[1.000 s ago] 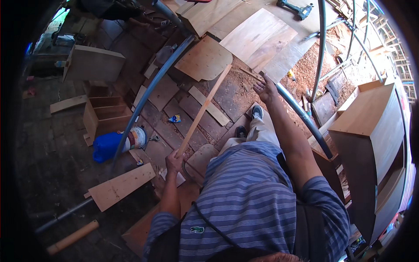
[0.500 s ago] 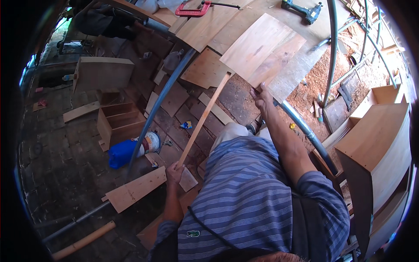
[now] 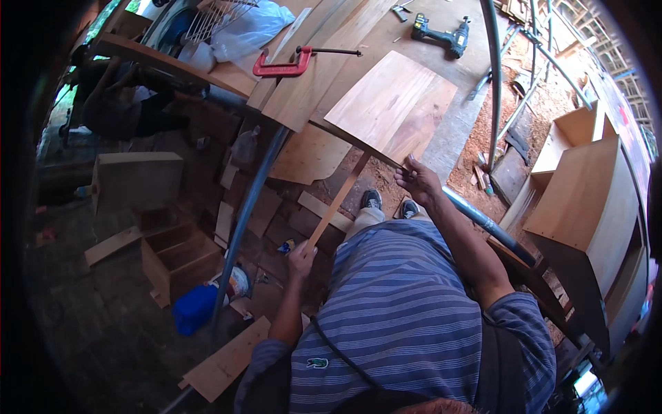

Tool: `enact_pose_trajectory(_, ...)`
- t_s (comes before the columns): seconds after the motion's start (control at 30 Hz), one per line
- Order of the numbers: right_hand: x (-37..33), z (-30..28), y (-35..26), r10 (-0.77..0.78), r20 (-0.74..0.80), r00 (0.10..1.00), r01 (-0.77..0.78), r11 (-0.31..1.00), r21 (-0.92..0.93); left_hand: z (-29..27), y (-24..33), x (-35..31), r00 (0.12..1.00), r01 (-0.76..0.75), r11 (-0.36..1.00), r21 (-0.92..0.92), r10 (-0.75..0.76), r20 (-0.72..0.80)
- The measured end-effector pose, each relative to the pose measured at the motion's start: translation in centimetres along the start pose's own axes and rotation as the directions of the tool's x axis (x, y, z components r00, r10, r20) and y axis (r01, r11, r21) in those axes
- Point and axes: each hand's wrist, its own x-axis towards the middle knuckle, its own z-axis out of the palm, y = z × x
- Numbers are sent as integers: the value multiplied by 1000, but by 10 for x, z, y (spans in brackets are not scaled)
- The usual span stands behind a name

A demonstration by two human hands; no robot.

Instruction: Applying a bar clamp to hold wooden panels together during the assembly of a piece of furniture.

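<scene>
My left hand (image 3: 301, 260) is closed around the lower end of a long, narrow wooden strip (image 3: 332, 209). The strip slants up and away, its far end at the near edge of a pale wooden panel (image 3: 386, 100). That panel lies flat on the workbench (image 3: 452, 127), made up of joined boards of differing tone. At the panel's near right corner is my right hand (image 3: 419, 181), its fingers loosely bent and apart. The thumb seems to touch the corner, though the contact is hard to make out.
A red clamp (image 3: 284, 67) and a cordless drill (image 3: 441, 36) rest on the bench. Blue metal posts (image 3: 252, 200) rise beside me. Wooden drawer boxes (image 3: 181, 257) and a blue container (image 3: 196, 308) stand left; cabinets (image 3: 576, 196) stand right. Another person (image 3: 121, 103) is far left.
My view has shifted, showing more of the bench and my shoes. My left hand has brought the strip forward, its far end now at the panel's edge. My right fingers have loosened at the corner.
</scene>
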Motion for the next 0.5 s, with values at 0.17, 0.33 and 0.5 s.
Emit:
enact_pose_trajectory(0.17,-3,-2,1,-12,-54,998,10,999,-35,66,41,123,978,-190,982,15,188,94)
enact_pose_trajectory(0.33,-3,-6,1,-41,-103,994,34,997,-63,102,81,169,976,-130,991,31,122,178)
enact_pose_trajectory(0.5,-11,-2,-3,-61,-140,988,44,992,-122,126,110,183,972,-96,994,-53,105,210)
